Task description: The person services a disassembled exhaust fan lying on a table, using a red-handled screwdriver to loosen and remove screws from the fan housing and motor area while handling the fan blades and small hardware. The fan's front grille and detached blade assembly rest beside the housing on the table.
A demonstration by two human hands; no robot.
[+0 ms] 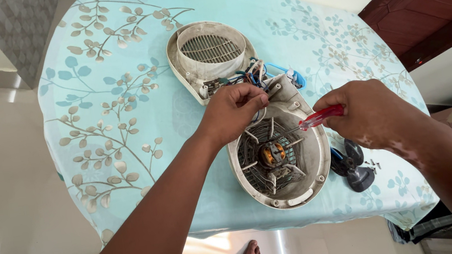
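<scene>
Red-handled screwdriver [320,117] gripped by right hand [370,114], tip hidden in fan housing [308,159], left hand [232,111] pinching wires [257,74].

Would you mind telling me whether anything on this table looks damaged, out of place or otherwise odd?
The white fan casing lies split open, its grille half set apart, joined only by loose tangled wires. Small screws lie scattered near the table's edge.

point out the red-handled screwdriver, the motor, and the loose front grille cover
red-handled screwdriver [322,117], head view, on the red handle.
motor [272,153], head view, on the copper windings at the centre.
front grille cover [211,48], head view, on the slatted vent.
</scene>
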